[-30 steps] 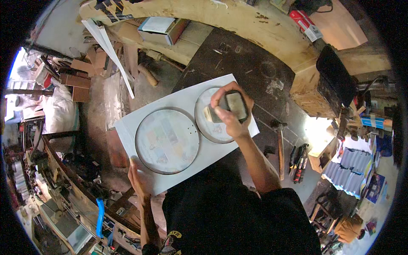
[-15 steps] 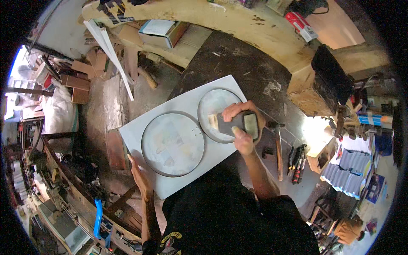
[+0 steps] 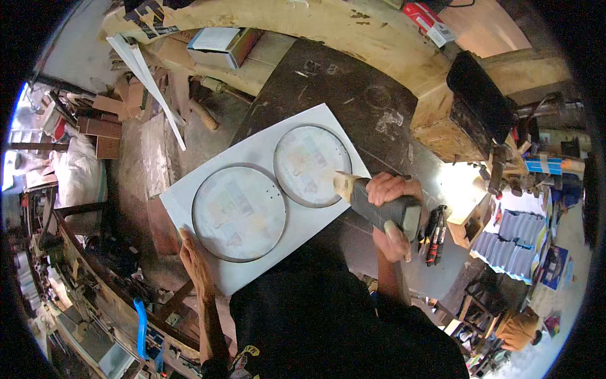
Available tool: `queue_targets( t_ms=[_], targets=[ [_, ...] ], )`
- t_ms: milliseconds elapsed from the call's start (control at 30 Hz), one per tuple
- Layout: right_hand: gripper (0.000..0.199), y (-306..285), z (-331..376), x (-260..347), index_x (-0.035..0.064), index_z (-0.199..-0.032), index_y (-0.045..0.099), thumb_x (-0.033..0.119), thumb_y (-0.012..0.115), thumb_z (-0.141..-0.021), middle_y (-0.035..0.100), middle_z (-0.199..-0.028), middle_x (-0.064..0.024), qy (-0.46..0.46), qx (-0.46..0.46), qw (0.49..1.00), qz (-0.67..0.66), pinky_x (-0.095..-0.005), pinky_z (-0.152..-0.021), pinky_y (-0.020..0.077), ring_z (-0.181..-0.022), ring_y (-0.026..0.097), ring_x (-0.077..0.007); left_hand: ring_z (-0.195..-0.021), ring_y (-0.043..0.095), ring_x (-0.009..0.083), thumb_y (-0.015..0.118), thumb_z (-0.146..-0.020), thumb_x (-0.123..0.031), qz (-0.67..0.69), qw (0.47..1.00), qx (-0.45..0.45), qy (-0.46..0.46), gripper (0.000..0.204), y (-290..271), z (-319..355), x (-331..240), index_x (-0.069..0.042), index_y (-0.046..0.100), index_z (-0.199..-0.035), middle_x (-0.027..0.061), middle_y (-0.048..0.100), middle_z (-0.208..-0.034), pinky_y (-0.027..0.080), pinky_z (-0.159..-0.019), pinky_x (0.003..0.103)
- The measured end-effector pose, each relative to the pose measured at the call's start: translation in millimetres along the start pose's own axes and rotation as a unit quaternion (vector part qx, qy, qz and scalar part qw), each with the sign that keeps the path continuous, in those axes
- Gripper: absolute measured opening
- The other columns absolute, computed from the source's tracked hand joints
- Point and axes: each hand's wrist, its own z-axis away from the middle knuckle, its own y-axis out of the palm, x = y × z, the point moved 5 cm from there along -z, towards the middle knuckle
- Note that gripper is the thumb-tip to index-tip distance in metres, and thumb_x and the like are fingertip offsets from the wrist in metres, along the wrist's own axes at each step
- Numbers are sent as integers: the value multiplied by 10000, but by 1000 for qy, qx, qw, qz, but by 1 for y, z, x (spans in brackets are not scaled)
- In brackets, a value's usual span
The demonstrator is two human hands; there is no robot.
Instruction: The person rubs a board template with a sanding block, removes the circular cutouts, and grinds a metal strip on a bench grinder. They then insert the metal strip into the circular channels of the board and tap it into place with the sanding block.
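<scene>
A flat pale grey board (image 3: 252, 165) lies askew in front of me. On it are two thin round metal rings, a larger one (image 3: 239, 260) at the left and a smaller one (image 3: 346, 155) at the right; pale smudged patches show inside both. Against the board's left edge rests my left hand (image 3: 194, 258), its fingers stretched out, touching the edge. My right hand (image 3: 392, 201) is wrapped round a dark grey block-shaped hand tool (image 3: 374, 205) with a pale wedge-like tip. That tip reaches over the board's right edge, beside the smaller ring.
A dark bench top (image 3: 328, 79) extends behind the board. Pliers (image 3: 435, 237) lie to the right, near a wooden block (image 3: 451, 129) with a black top. White strips (image 3: 148, 91) and an open box (image 3: 222, 47) are at the back left. A blue handle (image 3: 141, 328) juts up at lower left.
My right hand has drawn the block-shaped tool back to the right, off the smaller ring, uncovering its middle. My left hand stays at the board's left edge. The whole view has shifted slightly.
</scene>
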Motion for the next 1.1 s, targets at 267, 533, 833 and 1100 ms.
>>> queue_targets(
  t_ms=[267,533,833,1100],
  targets=[
    [438,8,-32,-8,18,-989,549,334,740,-754,620,-900,-94,-67,10,980,188,-359,-812,478,-872,603,-229,-1087,552,226,440,-989,-557,117,993,-24,-18,696,-10,-21,26,29,502,-1358,164,602,-1203,405,-989,391],
    [395,-115,29,-13,-29,-1183,483,190,548,-862,554,-1038,-170,-14,-174,983,56,-420,-904,428,-987,523,-271,-1437,285,251,386,-1003,-530,322,945,51,-9,754,18,-78,-24,-22,215,-1534,182,235,-1577,189,-1185,405],
    [169,-31,-45,-40,17,-926,559,49,622,-772,612,-797,-34,-173,-95,914,353,-234,-622,481,-713,580,-83,-1336,417,251,416,-1039,-391,297,952,62,50,613,10,-92,17,42,345,-1467,156,430,-1461,288,-1128,409],
    [192,-11,-67,-22,14,-929,554,33,621,-749,603,-755,-36,-132,-88,945,287,-237,-588,484,-646,567,-89,-1326,441,311,365,-869,-773,463,856,220,-67,1029,36,-31,-38,62,325,-1469,240,429,-1452,378,-1074,437]
  ],
)
